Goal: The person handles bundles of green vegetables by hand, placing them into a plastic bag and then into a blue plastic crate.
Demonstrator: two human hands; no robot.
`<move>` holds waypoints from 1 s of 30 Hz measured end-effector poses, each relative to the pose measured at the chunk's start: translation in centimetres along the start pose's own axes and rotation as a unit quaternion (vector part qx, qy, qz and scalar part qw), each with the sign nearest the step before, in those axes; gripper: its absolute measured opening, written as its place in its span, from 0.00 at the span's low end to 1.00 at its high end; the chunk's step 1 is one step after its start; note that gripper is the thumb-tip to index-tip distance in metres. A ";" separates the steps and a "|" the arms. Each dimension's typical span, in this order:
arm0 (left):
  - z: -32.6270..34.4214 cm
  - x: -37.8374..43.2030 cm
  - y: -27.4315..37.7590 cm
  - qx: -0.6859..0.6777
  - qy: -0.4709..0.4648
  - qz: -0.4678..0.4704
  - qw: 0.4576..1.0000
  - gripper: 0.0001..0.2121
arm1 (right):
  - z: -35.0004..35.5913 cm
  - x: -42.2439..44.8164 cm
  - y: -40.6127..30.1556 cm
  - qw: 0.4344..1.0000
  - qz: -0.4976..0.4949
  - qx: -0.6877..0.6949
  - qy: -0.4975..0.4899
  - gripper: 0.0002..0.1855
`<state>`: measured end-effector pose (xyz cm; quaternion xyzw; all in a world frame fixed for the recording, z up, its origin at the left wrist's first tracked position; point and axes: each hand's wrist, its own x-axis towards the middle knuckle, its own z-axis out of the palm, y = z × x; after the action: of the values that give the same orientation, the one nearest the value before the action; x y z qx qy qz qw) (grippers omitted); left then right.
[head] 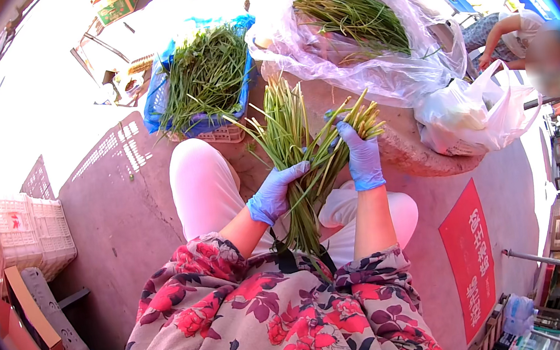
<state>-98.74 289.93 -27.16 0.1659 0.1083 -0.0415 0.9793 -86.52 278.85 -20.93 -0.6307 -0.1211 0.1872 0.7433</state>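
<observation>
Both of my hands wear thin blue gloves. My left hand (278, 191) grips a bunch of long green stalks (286, 116), its thumb across them; their pale cut ends point away from me and the leafy ends hang over my lap. In my right hand (361, 152) is a smaller bundle of stalks (333, 160), held near its pale ends and crossing the first bunch lower down. Beyond my knees, a blue-lined plastic crate (159, 93) holds loose greens (209, 71). To its right, more green stalks (352, 16) lie in a large clear plastic bag (351, 74).
A knotted white plastic bag (461, 113) rests on the edge of a stone slab (413, 150). White plastic crates (35, 231) and an open cardboard box (30, 342) stand at the left. A red mat with writing (472, 267) lies at the right. A person (509, 36) is at the upper right.
</observation>
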 end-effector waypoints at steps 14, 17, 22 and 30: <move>-1.2 0.8 0.1 0.165 0.069 0.107 0.978 0.11 | -1.1 0.4 -0.2 0.999 -0.037 0.019 -0.012 0.06; -1.2 0.8 0.7 0.150 0.067 0.123 0.979 0.12 | -1.1 -0.1 -0.4 0.998 0.002 -0.016 -0.065 0.07; 1.3 1.0 2.6 0.138 0.059 0.166 0.975 0.13 | -1.1 -0.6 0.3 0.979 0.069 -0.076 -0.178 0.10; 1.9 1.4 2.6 0.143 0.031 0.143 0.979 0.11 | -0.1 -0.9 1.6 0.961 0.098 -0.150 -0.213 0.09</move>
<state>-96.70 291.67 -24.95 0.3192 0.1064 0.0893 0.9375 -87.53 278.59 -22.49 -0.6893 -0.2407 0.3686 0.5753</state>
